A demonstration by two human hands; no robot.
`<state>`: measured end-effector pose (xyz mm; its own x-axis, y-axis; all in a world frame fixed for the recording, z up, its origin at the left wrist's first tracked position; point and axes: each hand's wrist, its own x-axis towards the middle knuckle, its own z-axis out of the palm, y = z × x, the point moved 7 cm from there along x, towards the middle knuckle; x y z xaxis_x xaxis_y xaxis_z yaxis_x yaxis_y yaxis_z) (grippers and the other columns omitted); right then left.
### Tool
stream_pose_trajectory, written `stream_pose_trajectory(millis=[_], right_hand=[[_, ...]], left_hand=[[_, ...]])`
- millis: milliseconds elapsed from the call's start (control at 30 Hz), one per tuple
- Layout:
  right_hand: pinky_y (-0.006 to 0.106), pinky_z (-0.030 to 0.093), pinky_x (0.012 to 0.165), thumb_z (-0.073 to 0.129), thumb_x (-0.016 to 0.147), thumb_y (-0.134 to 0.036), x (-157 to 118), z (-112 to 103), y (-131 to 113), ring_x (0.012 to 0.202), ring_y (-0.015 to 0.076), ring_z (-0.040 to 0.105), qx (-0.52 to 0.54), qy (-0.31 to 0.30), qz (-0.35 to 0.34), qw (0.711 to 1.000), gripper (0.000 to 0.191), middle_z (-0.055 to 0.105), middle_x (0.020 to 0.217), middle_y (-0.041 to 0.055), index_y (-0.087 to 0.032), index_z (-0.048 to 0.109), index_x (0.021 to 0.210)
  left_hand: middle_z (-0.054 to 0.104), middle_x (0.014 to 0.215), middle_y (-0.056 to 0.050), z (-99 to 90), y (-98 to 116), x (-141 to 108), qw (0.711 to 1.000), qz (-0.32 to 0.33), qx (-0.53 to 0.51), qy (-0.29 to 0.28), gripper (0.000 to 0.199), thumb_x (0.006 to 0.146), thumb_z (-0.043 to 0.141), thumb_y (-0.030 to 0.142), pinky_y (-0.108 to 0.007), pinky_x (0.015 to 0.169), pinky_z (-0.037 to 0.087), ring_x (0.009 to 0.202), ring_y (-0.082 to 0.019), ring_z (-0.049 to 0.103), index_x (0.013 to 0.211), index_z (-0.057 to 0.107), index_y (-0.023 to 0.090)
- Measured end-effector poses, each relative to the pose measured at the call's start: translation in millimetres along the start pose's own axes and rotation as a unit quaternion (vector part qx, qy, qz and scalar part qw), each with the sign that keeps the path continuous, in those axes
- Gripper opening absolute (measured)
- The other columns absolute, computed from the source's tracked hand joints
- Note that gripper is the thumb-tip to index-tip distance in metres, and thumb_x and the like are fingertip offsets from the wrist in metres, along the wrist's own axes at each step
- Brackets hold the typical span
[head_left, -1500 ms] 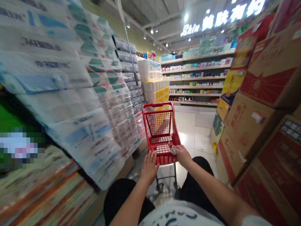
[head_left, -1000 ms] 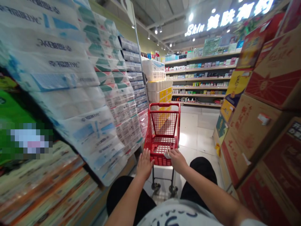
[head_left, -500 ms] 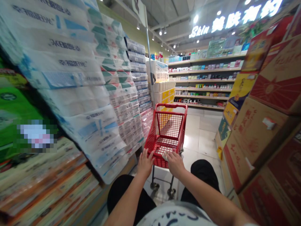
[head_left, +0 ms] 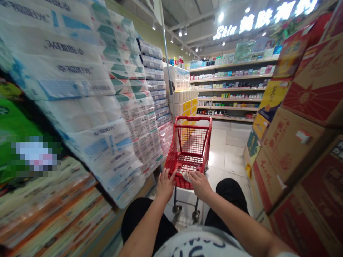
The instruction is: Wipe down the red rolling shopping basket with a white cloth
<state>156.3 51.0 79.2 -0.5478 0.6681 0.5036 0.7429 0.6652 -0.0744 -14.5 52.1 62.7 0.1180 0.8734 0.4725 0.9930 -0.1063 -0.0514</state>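
Note:
A small red shopping cart with a mesh basket stands right in front of me, between my knees. At the left corner of its near rim, my left hand grips the edge, with the fingers over the top and the thumb inward. My right hand is on the same rim, farther right. Its fingers are pressed on a crumpled white piece, which looks like a tissue or cloth and pokes out at the fingertips. The basket floor shows through the mesh with nothing lying on it.
Tall stacks of wrapped paper rolls line the left side, with a metal pole beside them. Cardboard boxes are piled on the right. Shelves of small goods span the back, beyond the tiled floor.
My right hand has slid slightly left along the rim with the white piece, which now sticks out more. My left hand keeps its place on the cart. The view has shifted a little.

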Motion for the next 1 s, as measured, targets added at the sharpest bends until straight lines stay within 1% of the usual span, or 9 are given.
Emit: stream_pose_trajectory(millis=[100,200,367,467,567,667,733,900,1000], right_hand=[[0.039,0.038,0.091,0.052,0.08,-0.01,0,0,1,0.112,0.0263,0.047,-0.007,0.013,0.021,1.0,0.05,0.057,0.127,0.0117,-0.017,0.053,0.13],[0.04,0.039,0.09,0.054,0.078,-0.009,7,5,-5,0.109,0.0282,0.048,-0.015,0.006,0.035,0.999,0.052,0.06,0.123,0.0125,-0.016,0.053,0.129],[0.041,0.039,0.09,0.055,0.076,-0.008,13,7,-8,0.109,0.0281,0.049,-0.018,0.002,0.018,1.0,0.053,0.06,0.122,0.0121,-0.017,0.053,0.129],[0.039,0.039,0.09,0.052,0.079,-0.009,4,3,-2,0.109,0.0266,0.049,-0.015,0.011,-0.011,1.0,0.051,0.059,0.125,0.0113,-0.017,0.053,0.129],[0.039,0.038,0.092,0.048,0.082,-0.009,-11,-3,11,0.11,0.0251,0.049,-0.017,0.035,-0.031,0.999,0.049,0.06,0.125,0.0108,-0.016,0.053,0.13],[0.038,0.036,0.095,0.046,0.083,-0.007,-24,-8,23,0.116,0.0247,0.047,-0.023,0.065,-0.037,0.997,0.048,0.059,0.127,0.011,-0.016,0.054,0.129],[0.038,0.036,0.095,0.046,0.082,-0.006,-26,-9,26,0.117,0.0245,0.047,-0.026,0.072,-0.03,0.997,0.048,0.06,0.126,0.0111,-0.017,0.056,0.128],[0.039,0.038,0.093,0.049,0.082,-0.008,-10,-6,22,0.108,0.025,0.052,-0.016,0.059,0.023,0.998,0.045,0.063,0.117,0.0114,-0.018,0.058,0.125],[0.039,0.04,0.092,0.049,0.081,-0.007,1,-2,16,0.104,0.0248,0.052,-0.002,0.045,0.035,0.998,0.046,0.064,0.116,0.0104,-0.019,0.058,0.124]], left_hand=[[0.043,0.144,-0.012,2.1,4,0,1.0,-0.01,-0.003,0.004,0.057,0.088,0.053,0.024,-0.046,0.111,0.031,0.139,-0.029,0.031,0.142,0.038,0.035],[0.043,0.144,-0.011,3.6,8,0,1.0,-0.012,-0.004,0.009,0.059,0.086,0.054,0.022,-0.046,0.111,0.03,0.139,-0.029,0.031,0.142,0.039,0.035],[0.042,0.144,-0.01,4.8,6,-1,1.0,-0.008,-0.009,0.006,0.062,0.085,0.055,0.021,-0.046,0.111,0.03,0.139,-0.028,0.03,0.142,0.037,0.037],[0.042,0.144,-0.01,4.5,5,-3,1.0,-0.005,-0.012,0.004,0.061,0.086,0.053,0.021,-0.047,0.111,0.03,0.139,-0.028,0.03,0.143,0.036,0.037],[0.042,0.144,-0.01,3.8,6,-5,1.0,-0.003,-0.015,0.007,0.06,0.086,0.053,0.021,-0.047,0.111,0.029,0.139,-0.028,0.03,0.142,0.037,0.037],[0.042,0.143,-0.01,3.8,9,-6,1.0,0.001,-0.019,0.011,0.061,0.086,0.053,0.021,-0.047,0.112,0.029,0.139,-0.028,0.029,0.142,0.036,0.037],[0.042,0.143,-0.01,4.0,11,-6,1.0,0.001,-0.02,0.012,0.061,0.086,0.054,0.021,-0.047,0.112,0.029,0.139,-0.029,0.029,0.142,0.036,0.037],[0.042,0.142,-0.009,4.1,14,-3,1.0,-0.001,-0.02,0.01,0.061,0.087,0.053,0.021,-0.046,0.111,0.03,0.139,-0.029,0.03,0.143,0.035,0.039],[0.041,0.143,-0.009,4.8,13,-1,1.0,-0.003,-0.018,0.003,0.06,0.087,0.052,0.022,-0.046,0.111,0.029,0.139,-0.028,0.03,0.142,0.036,0.039]])
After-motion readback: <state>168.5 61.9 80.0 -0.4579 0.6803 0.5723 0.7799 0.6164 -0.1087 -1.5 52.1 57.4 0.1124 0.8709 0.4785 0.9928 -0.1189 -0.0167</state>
